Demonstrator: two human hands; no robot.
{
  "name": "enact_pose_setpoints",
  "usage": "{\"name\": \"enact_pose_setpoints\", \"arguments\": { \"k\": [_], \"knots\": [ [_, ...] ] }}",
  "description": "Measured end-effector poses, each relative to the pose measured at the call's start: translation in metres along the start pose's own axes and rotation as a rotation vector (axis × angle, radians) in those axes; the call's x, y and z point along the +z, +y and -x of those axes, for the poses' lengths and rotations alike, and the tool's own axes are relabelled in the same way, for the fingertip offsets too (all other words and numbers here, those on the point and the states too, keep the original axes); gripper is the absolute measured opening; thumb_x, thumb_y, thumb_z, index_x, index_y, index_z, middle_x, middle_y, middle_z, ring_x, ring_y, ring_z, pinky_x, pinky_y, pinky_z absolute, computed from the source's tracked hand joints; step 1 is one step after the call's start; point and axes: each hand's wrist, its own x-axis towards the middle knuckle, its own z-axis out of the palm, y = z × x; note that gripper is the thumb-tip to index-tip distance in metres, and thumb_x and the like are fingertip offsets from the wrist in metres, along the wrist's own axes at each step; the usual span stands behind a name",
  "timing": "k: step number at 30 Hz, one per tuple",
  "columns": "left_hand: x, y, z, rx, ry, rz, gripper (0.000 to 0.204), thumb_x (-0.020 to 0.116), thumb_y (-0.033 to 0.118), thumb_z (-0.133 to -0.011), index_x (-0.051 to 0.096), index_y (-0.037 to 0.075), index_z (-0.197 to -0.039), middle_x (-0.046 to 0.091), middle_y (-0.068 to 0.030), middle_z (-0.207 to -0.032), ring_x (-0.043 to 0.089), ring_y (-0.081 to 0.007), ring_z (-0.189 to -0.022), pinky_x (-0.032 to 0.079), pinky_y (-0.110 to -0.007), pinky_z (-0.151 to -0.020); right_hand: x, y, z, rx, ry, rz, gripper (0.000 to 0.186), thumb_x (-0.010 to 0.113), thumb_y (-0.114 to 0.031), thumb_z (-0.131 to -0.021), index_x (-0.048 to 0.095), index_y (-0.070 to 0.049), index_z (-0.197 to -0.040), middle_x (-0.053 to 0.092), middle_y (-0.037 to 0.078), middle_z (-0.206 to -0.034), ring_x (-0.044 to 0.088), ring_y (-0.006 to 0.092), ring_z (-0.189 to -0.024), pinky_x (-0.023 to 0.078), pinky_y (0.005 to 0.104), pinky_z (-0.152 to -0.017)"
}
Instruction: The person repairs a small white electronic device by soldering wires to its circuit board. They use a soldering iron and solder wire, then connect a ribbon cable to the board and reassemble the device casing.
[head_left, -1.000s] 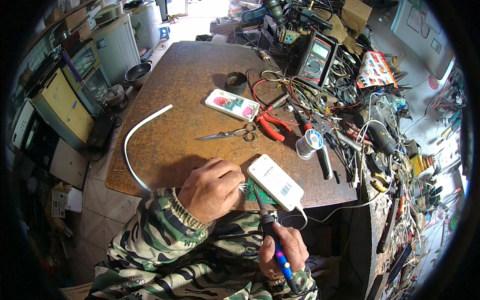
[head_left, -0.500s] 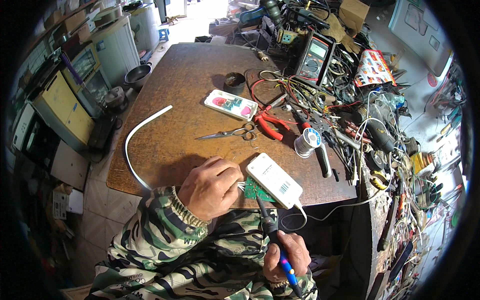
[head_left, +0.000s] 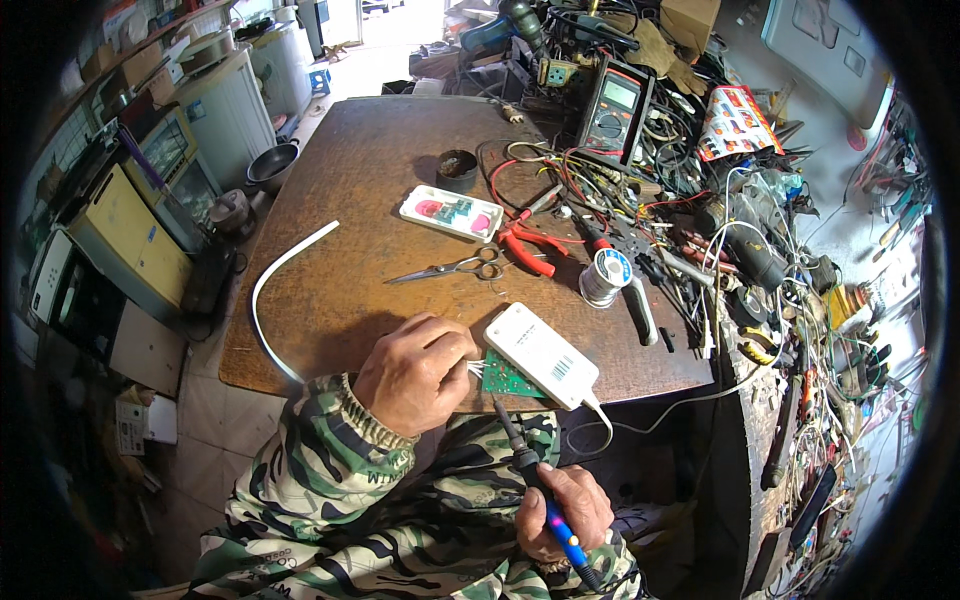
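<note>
At the table's near edge lies a green circuit board (head_left: 508, 378), partly covered by a white plastic device (head_left: 543, 357) with a printed label and a white cable. My left hand (head_left: 418, 368) rests on the wood with fingers closed around thin white wires (head_left: 476, 368) that reach the board's left side. In my right hand (head_left: 567, 508), gripped like a pen, is a soldering iron (head_left: 522, 452) with a blue handle. Its tip points at the board's lower left edge; whether it touches is too small to tell.
Beyond my hands lie scissors (head_left: 450, 268), red-handled pliers (head_left: 530, 250), a solder spool (head_left: 606, 278), a white tray with small parts (head_left: 452, 213) and a dark round tin (head_left: 458, 170). A white tube (head_left: 268, 285) curves at left. A multimeter (head_left: 612, 112) and tangled cables crowd the right.
The soldering iron's tip has shifted left along the board's near edge, and my right hand moved slightly left with it. My left hand stays on the wires. The whole view has shifted a little.
</note>
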Motion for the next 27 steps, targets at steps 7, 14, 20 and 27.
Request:
{"name": "enact_pose_setpoints", "arguments": {
  "k": [7, 14, 20, 27],
  "knots": [
    [-0.004, 0.003, 0.003, -0.043, -0.002, -0.008, 0.018, 0.072, -0.004, -0.078, 0.072, 0.002, -0.095, 0.075, -0.0127, -0.1, 0.073, -0.0324, -0.096, 0.06, -0.043, -0.085, 0.0, -0.001, 0.002, -0.012, 0.01, 0.004, 0.034, 0.081, -0.007, -0.081, 0.072, 0.004, -0.112, 0.071, 0.016, -0.076, 0.069, 0.0257, -0.058, 0.057, 0.0351, -0.054],
    [0.004, 0.008, -0.008, -0.004, -0.002, -0.013, 0.015, 0.07, -0.002, -0.079, 0.072, 0.002, -0.093, 0.075, -0.0145, -0.097, 0.073, -0.0346, -0.093, 0.06, -0.045, -0.084, -0.007, -0.004, 0.007, -0.013, 0.094, 0.059, 0.03, 0.078, -0.007, -0.082, 0.074, 0.004, -0.11, 0.07, 0.015, -0.074, 0.069, 0.0269, -0.059, 0.055, 0.0354, -0.055],
    [-0.012, 0.0, 0.009, -0.018, 0.052, -0.041, 0.014, 0.064, -0.009, -0.078, 0.066, -0.002, -0.09, 0.069, -0.0205, -0.092, 0.069, -0.0412, -0.085, 0.054, -0.047, -0.078, -0.059, -0.016, 0.006, 0.144, 0.202, 0.049, 0.042, 0.097, -0.009, -0.075, 0.076, 0.0, -0.109, 0.074, 0.014, -0.079, 0.071, 0.028, -0.063, 0.055, 0.0345, -0.057],
    [-0.005, -0.005, 0.002, -0.106, -0.134, 0.006, 0.021, 0.071, -0.002, -0.086, 0.071, 0.002, -0.107, 0.07, -0.0213, -0.103, 0.07, -0.0364, -0.095, 0.056, -0.045, -0.087, -0.251, -0.055, 0.039, 0.308, 0.799, 0.658, 0.02, 0.086, -0.009, -0.09, 0.075, -0.004, -0.105, 0.075, 0.011, -0.093, 0.069, 0.0176, -0.078, 0.055, 0.0317, -0.072]
  ]
}}
